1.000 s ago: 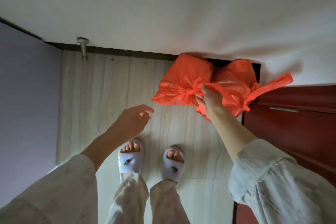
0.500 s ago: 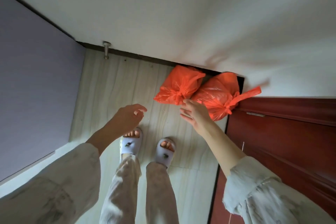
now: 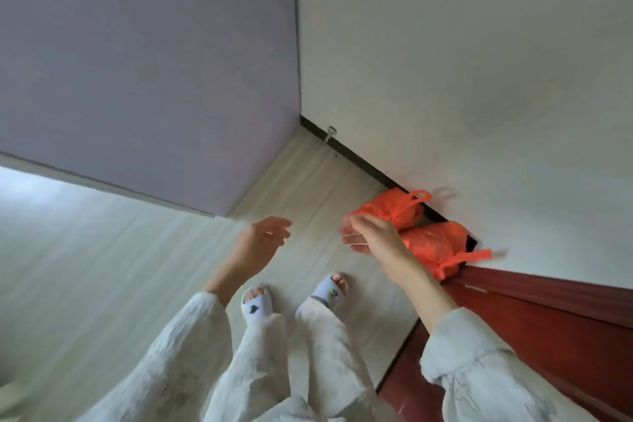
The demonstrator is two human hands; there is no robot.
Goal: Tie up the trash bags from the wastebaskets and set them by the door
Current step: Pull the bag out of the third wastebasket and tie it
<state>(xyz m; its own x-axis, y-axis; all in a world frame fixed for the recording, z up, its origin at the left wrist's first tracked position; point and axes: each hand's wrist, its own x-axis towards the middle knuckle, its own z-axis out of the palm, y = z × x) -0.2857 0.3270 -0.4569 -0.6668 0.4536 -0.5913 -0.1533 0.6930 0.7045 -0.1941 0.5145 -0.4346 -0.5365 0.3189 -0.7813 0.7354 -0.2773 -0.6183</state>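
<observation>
Two tied orange trash bags lie on the pale floor against the white wall, beside the red-brown door (image 3: 534,325). The farther bag (image 3: 394,209) has its handle loops sticking up. The nearer bag (image 3: 435,247) touches the door's edge, with a knotted tail pointing right. My right hand (image 3: 371,238) hovers in front of the bags with relaxed fingers and holds nothing. My left hand (image 3: 262,243) hangs over the floor to the left, fingers loosely spread, also holding nothing.
A lilac wall panel (image 3: 147,62) fills the upper left. A metal door stopper (image 3: 330,134) juts from the dark skirting board. My feet in pale slippers (image 3: 257,305) stand on the floor below the hands.
My right hand has let go of the bag handles and drawn back from the bags. The view has swung left and up, so both bags sit smaller and farther right.
</observation>
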